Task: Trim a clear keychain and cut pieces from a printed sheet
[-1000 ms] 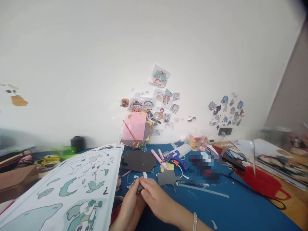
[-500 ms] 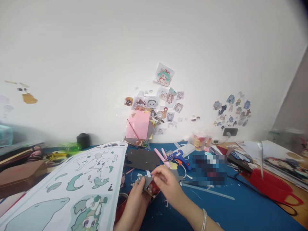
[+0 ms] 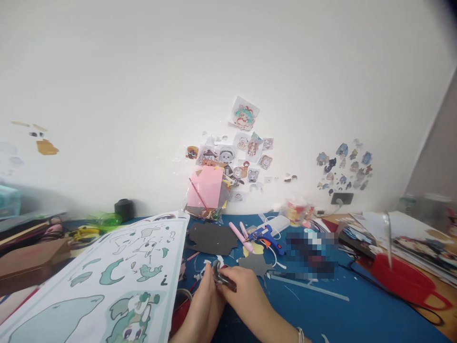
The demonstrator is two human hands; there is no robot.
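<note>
One brown box [image 3: 32, 262] sits farthest left of the blue glue gun [image 3: 264, 237], and a printed sheet [image 3: 96, 286] with teal drawings slants up over the bench [image 3: 303, 314], also left of the gun but closer in. Next comes the left hand [image 3: 205, 297], nearer the person than the gun and left of it. Its grip is narrow, the fingertips drawn in about a small grey piece [image 3: 216, 266]; part of that hold is hidden. So the piece lies between the two hands, on the near left side of the gun. Beyond them, left of the gun, lies a dark sheet [image 3: 212, 238].

The right hand [image 3: 246, 290], almost straight in front of the gun, is closed on a dark, elongated object [image 3: 227, 282], too blurred to identify. Half a second ago this hand was lifted apart with fingers loosely bent; now it has come down against the left one, and the dark object shows under its thumb. I take that to mean the handling has gone from one hand keeping the piece to both working closely on it.

Just in front of the gun rests a grey cut-out [image 3: 255, 264]; touching or close by its left side is a pink tool [image 3: 235, 233]. Well to the gun's right stands a red mug [image 3: 407, 278].
</note>
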